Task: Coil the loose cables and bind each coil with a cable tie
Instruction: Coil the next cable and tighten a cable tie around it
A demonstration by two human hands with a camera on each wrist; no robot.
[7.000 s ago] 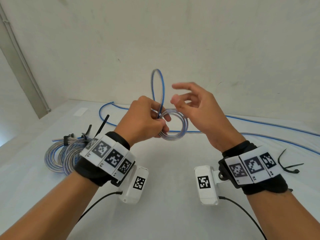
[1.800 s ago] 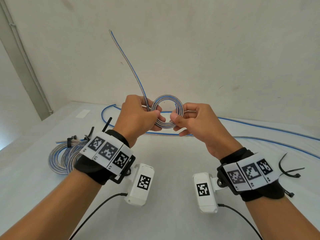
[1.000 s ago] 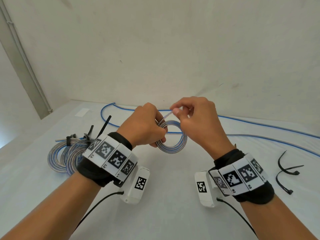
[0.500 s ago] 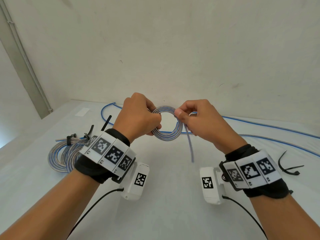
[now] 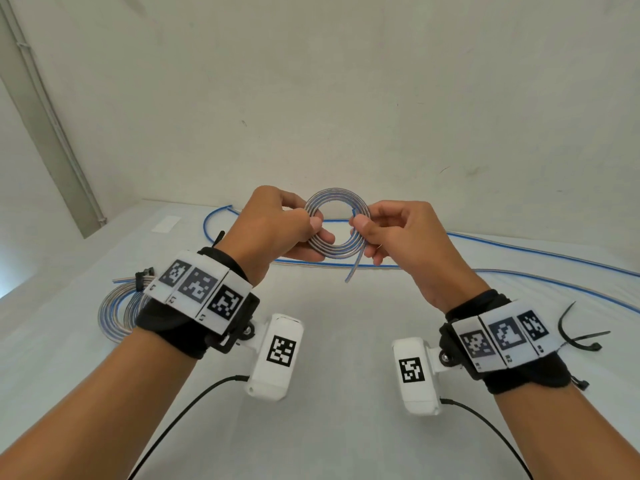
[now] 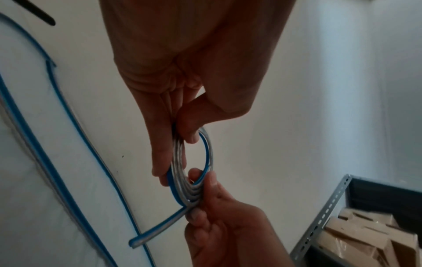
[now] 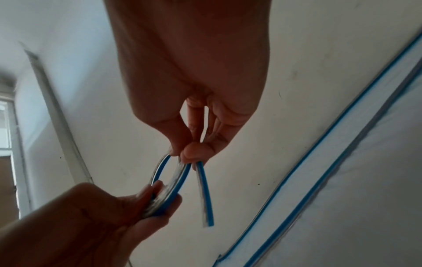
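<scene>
I hold a small coil of clear-and-blue cable (image 5: 337, 202) up in the air above the white table. My left hand (image 5: 294, 230) pinches the coil's left side, with its thumb on the near face. My right hand (image 5: 377, 233) pinches the right side. A short free cable end (image 5: 353, 268) hangs below the right hand. In the left wrist view the coil (image 6: 209, 153) is edge-on between both hands. The right wrist view shows the free cable end (image 7: 205, 191) dangling beside the coil (image 7: 160, 171).
Bound cable coils (image 5: 114, 313) lie at the left of the white table (image 5: 332, 341). Loose blue cables (image 5: 519, 271) run across the back and right. Black cable ties (image 5: 578, 334) lie at the right. In the left wrist view a metal shelf (image 6: 338, 204) holds cardboard boxes.
The long free tail that stood up earlier has been wound into the coil. The remaining end is shorter than half a second ago. Both hands still hold the coil at about the same height.
</scene>
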